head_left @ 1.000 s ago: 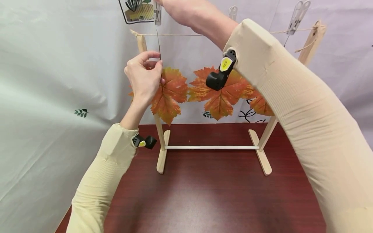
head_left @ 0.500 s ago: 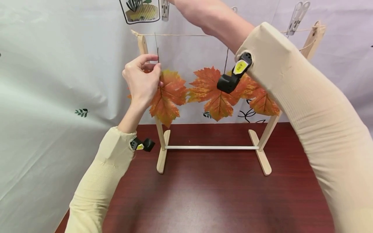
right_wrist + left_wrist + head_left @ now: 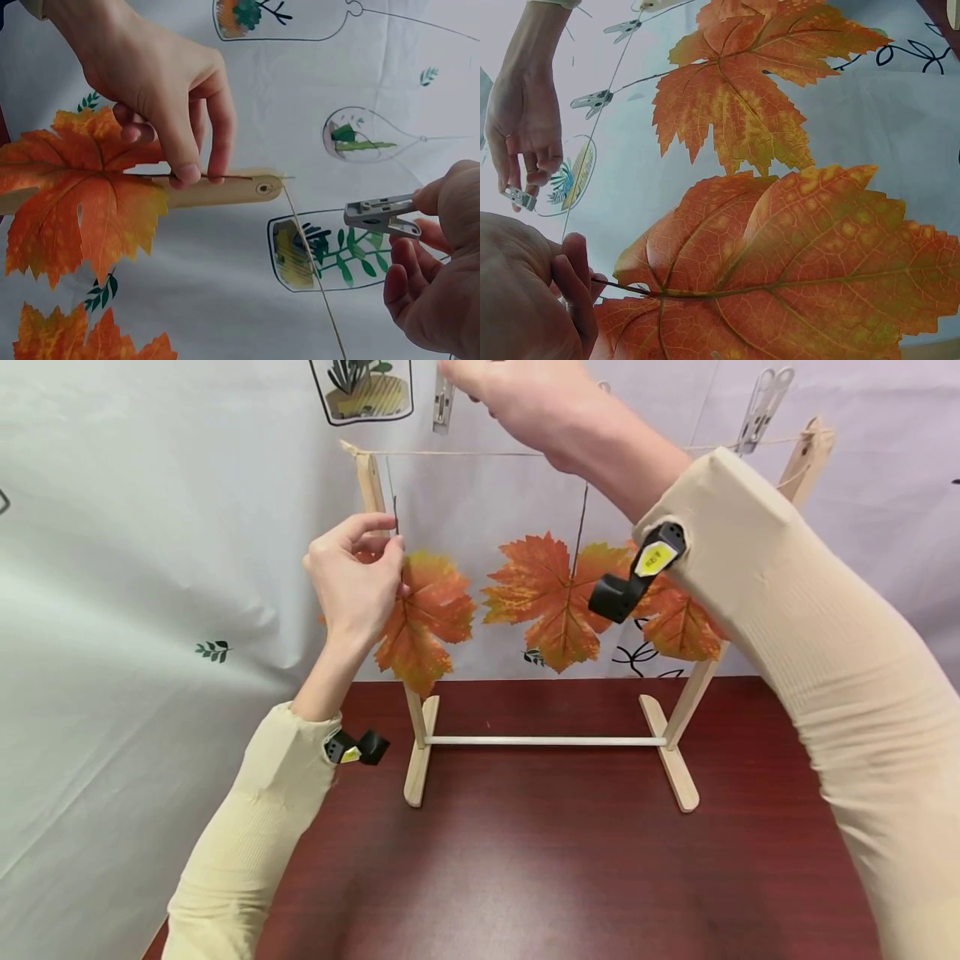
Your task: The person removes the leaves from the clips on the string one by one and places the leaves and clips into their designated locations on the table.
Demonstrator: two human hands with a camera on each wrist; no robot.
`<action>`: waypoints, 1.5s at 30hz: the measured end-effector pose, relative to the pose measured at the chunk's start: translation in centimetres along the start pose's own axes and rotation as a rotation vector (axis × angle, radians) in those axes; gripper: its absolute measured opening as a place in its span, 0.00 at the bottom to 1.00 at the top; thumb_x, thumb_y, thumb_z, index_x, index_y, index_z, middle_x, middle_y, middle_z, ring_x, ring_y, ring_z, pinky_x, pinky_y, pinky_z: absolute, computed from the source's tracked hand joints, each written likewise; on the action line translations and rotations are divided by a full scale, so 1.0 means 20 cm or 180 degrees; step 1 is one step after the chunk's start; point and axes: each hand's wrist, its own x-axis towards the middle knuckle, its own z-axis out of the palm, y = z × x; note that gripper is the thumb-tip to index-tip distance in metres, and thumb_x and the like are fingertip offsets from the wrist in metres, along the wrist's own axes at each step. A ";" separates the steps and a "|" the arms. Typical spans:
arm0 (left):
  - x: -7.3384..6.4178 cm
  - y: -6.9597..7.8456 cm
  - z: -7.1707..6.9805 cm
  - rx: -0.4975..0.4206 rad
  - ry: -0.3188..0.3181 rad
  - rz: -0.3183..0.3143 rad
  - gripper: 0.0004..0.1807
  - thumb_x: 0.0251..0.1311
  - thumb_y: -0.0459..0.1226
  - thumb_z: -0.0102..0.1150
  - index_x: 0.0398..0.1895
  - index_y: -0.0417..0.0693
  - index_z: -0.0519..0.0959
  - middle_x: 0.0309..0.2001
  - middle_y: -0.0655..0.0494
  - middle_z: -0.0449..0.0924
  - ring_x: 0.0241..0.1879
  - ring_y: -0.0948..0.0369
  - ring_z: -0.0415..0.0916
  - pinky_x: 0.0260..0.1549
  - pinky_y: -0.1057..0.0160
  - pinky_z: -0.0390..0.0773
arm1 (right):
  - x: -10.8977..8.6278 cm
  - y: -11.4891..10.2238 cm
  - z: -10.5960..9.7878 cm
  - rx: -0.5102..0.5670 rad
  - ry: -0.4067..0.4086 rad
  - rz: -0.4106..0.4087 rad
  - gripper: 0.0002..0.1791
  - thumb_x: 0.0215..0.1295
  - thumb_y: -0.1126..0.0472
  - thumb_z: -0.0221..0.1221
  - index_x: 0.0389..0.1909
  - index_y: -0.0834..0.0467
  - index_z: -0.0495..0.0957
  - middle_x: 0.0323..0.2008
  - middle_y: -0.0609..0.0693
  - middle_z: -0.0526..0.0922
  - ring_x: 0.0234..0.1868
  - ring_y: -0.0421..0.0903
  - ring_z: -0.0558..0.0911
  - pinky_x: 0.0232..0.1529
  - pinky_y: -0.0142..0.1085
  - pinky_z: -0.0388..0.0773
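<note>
My left hand (image 3: pixel 352 572) pinches the dark stem (image 3: pixel 154 176) of an orange maple leaf (image 3: pixel 429 631) between thumb and fingertips. The stem's upper end stands close to the left post's top, near the twine (image 3: pixel 465 453). Above the twine, my right hand (image 3: pixel 551 406) holds a grey clothespin (image 3: pixel 379 214) by its handle end, clear in the right wrist view. Its tip (image 3: pixel 442 418) points down in the head view, apart from the leaf stem and the twine. Part of the right hand is cut off by the head view's top edge.
A second maple leaf (image 3: pixel 551 610) and a third leaf (image 3: pixel 678 622) hang to the right. Clothespins grip the twine, one (image 3: pixel 763 414) near the right post (image 3: pixel 802 464). The wooden stand has a white crossbar (image 3: pixel 543 741) and rests on a dark red table (image 3: pixel 540 860).
My left hand has shifted a little left and down with the leaf. The right hand with its clothespin has moved right and slightly lower, uncovering more of the middle leaf.
</note>
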 end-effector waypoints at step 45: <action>-0.21 -0.09 -0.19 0.0294 -0.0125 0.0143 0.11 0.57 0.28 0.60 0.41 0.41 0.88 0.26 0.46 0.84 0.08 0.68 0.73 0.11 0.72 0.73 | -0.33 0.20 -0.13 0.1335 0.0135 -0.0186 0.13 0.59 0.74 0.60 0.45 0.61 0.80 0.40 0.54 0.83 0.40 0.47 0.80 0.37 0.31 0.71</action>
